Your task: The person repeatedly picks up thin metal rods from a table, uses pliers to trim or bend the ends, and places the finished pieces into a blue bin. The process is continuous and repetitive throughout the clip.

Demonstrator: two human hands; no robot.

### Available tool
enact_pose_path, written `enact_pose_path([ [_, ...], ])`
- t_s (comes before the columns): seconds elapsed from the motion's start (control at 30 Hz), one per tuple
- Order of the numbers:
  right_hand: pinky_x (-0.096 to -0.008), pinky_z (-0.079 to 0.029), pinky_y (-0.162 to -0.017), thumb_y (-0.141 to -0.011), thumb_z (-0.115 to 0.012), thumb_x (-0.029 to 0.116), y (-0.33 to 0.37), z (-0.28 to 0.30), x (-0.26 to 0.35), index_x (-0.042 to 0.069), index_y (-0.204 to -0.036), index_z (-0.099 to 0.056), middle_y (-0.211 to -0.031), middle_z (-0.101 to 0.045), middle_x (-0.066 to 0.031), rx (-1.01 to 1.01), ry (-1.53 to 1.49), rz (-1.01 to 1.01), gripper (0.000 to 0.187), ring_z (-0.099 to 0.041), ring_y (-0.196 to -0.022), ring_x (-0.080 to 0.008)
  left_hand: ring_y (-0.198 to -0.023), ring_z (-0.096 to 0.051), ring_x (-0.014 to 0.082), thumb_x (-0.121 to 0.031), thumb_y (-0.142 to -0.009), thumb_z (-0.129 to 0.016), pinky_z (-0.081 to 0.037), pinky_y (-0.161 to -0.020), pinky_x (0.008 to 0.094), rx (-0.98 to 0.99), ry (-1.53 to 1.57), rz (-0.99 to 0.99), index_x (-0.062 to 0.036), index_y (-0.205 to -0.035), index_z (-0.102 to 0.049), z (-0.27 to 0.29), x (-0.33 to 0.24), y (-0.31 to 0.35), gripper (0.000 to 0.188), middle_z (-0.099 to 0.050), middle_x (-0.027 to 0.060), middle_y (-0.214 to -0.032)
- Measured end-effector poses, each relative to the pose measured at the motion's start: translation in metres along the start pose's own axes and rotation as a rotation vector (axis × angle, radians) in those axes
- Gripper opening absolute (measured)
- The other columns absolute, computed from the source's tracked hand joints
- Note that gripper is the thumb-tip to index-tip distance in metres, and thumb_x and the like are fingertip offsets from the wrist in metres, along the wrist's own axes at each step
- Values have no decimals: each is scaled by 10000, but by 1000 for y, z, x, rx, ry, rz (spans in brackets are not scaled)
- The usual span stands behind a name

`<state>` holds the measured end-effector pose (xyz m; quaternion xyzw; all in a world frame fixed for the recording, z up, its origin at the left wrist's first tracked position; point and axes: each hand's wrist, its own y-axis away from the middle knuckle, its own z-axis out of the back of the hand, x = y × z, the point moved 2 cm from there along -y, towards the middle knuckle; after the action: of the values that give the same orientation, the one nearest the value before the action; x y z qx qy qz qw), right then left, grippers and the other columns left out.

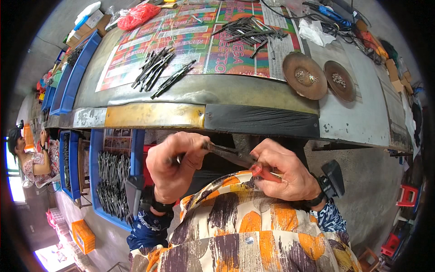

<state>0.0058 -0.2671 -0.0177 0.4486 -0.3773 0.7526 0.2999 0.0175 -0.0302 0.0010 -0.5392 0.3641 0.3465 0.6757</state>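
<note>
Left hand [176,161] is kinda curled in and a bit blurred, right hand [290,174] is clamped pretty firmly, both raised side by side.

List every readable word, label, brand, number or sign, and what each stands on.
Multicoloured sheet: large pink capitals, legible, but I won't copy the wording.
Same sheet, finer lines: too small to read.
Box, upper left: print too small to read.
Red-handled tool: no lettering visible.
</note>
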Motion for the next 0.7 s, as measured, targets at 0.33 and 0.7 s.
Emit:
enact_pose_path([
  [0.33,-462,-402,-839,-652,-757,131,-1,5,19,66,-868,-597,-1058,-543,-129,-137,833,161,276,-561,-978,-295,-496,-448,22,-101,-1005,-615,-312,-435,169,-5,673,610,-17,-1035,-588,0,9,7,94,-715,137,-817],
  [0.7,-400,-432,-661,-684,-685,86,2,1,7,34,-839,-581,-931,-520,-127,-93,772,166,194,-524,-795,-280,-550,-526,31,-34,-964,-653,-380,-465,172,24,618,547,18,-1097,-582,-2,13,12,160,-728,147,-856],
])
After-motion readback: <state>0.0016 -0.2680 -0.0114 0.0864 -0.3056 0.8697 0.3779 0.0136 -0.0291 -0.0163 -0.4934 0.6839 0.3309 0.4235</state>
